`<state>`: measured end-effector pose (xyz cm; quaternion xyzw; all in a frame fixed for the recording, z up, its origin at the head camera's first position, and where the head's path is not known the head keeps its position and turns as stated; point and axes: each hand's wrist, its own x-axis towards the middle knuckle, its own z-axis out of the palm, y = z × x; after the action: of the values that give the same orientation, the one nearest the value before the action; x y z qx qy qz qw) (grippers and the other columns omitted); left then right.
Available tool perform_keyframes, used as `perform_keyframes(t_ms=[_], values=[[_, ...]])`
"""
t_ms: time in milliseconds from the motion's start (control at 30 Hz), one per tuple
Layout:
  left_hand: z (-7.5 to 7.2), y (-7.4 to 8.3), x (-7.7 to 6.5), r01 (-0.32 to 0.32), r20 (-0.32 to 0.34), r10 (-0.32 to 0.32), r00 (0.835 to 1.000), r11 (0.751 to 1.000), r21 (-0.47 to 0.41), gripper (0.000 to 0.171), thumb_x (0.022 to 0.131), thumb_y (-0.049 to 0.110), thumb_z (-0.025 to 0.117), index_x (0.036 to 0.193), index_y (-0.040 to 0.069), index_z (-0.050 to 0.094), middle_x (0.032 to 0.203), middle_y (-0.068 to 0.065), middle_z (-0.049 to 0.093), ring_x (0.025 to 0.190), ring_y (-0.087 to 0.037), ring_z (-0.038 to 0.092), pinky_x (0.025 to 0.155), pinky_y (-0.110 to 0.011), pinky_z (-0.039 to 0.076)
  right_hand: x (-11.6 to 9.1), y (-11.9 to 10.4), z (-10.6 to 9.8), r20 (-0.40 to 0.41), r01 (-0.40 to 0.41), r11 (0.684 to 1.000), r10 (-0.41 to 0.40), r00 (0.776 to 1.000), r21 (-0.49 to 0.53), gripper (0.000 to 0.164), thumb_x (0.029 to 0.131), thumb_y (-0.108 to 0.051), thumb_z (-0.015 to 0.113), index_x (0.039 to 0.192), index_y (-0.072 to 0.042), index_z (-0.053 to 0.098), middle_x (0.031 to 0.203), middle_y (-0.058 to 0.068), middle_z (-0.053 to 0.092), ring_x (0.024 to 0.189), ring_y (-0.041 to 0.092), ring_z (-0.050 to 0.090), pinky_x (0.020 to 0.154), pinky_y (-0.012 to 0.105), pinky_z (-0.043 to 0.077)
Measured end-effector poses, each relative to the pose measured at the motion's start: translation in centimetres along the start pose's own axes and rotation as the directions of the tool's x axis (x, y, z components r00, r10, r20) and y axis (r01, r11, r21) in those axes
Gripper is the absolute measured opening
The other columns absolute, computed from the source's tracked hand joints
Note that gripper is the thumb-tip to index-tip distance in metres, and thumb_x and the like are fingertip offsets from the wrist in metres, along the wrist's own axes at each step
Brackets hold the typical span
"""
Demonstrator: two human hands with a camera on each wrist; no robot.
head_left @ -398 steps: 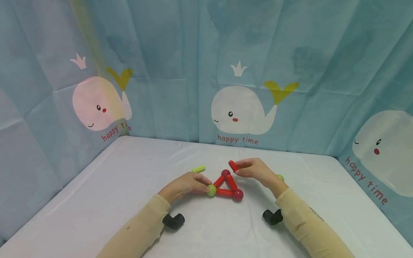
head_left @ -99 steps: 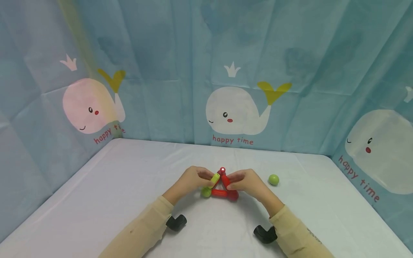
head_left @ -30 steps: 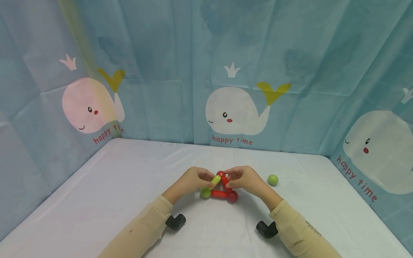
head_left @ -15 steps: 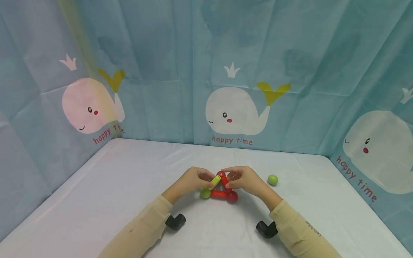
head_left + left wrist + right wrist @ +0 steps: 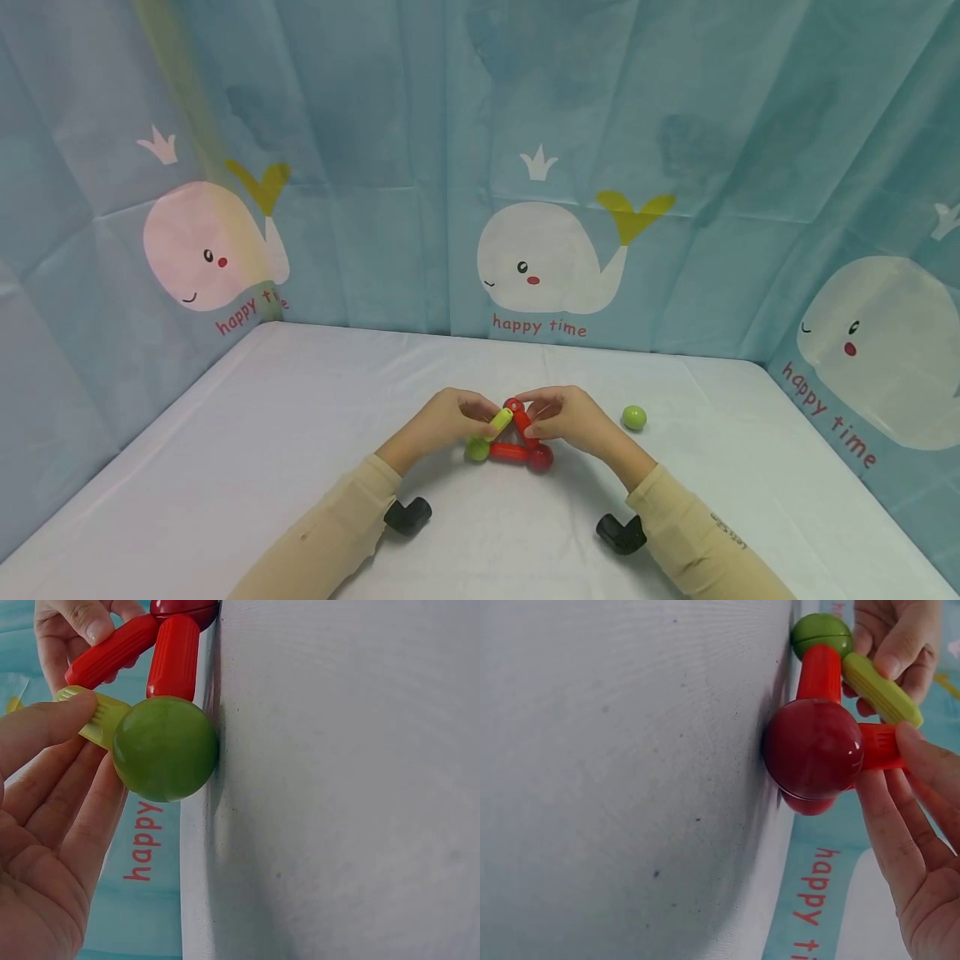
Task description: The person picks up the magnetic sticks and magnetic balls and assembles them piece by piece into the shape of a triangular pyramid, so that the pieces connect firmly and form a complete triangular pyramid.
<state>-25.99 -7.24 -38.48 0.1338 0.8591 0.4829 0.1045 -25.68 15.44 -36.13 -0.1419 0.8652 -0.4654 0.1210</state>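
Observation:
My left hand (image 5: 450,421) pinches a yellow-green magnetic rod (image 5: 105,716) between thumb and fingers. That rod slants up from a green ball (image 5: 165,748) on the table. Across from it, my right hand (image 5: 564,417) pinches a red magnetic rod (image 5: 881,746), which rises from a dark red ball (image 5: 814,748). The upper ends of both rods lean towards each other. Low on the table, another red rod (image 5: 509,452) joins the green ball and the dark red ball. A further red ball (image 5: 513,405) shows at the far corner, partly covered by the fingers and rods.
A loose green ball (image 5: 634,417) lies on the white table (image 5: 300,467) to the right of my right hand. Black wrist mounts (image 5: 408,517) stick out below both sleeves. A blue whale-print curtain (image 5: 375,208) hangs behind and beside the table.
Thirteen seconds ago the yellow-green rod lay on the table, my left hand touched the green ball, and my right held a red rod aloft. Over the last second both hands stay almost still.

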Motion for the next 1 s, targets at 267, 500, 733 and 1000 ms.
perform_keyframes(t_ms=[267,500,733,1000], values=[[0.0,0.0,0.0,0.021,0.000,-0.021,1.000,1.000,0.000,0.024,0.083,0.020,0.080,0.105,0.015,0.076,0.103,0.000,0.075,0.097,-0.013,0.064,0.095,-0.043,0.052,0.1,0.2,0.2,-0.007,-0.005,1.000,0.005,1.000,0.009,0.043,0.083,-0.006,0.077,0.125,-0.012,0.069,0.103,0.008,0.067,0.090,0.016,0.065,0.078,0.034,0.061],[-0.1,0.0,-0.1,0.030,0.002,-0.030,1.000,1.000,0.009,0.023,0.083,0.022,0.079,0.105,0.016,0.076,0.104,0.001,0.075,0.097,-0.013,0.065,0.096,-0.044,0.051,0.0,0.3,0.2,-0.011,-0.012,1.000,0.012,1.000,0.026,0.045,0.084,-0.008,0.077,0.128,-0.012,0.067,0.105,0.009,0.067,0.092,0.017,0.065,0.079,0.034,0.061],[-0.3,0.0,-0.1,0.028,0.025,-0.028,0.999,1.000,0.008,0.025,0.084,0.025,0.079,0.107,0.018,0.076,0.107,0.001,0.075,0.100,-0.014,0.064,0.097,-0.045,0.051,-0.1,0.5,0.2,-0.010,-0.030,0.999,0.030,0.999,0.024,0.044,0.085,-0.009,0.076,0.128,-0.010,0.066,0.108,0.008,0.069,0.094,0.016,0.066,0.081,0.034,0.060],[-2.3,-1.2,-0.3,0.090,0.133,-0.087,0.987,0.996,-0.018,0.033,0.082,0.021,0.079,0.114,0.014,0.072,0.112,0.000,0.073,0.099,-0.014,0.067,0.094,-0.038,0.054,-1.0,0.8,0.2,-0.051,-0.181,0.982,0.178,0.983,-0.062,0.038,0.078,-0.013,0.083,0.115,-0.010,0.073,0.100,0.003,0.073,0.088,0.014,0.067,0.081,0.034,0.060]])
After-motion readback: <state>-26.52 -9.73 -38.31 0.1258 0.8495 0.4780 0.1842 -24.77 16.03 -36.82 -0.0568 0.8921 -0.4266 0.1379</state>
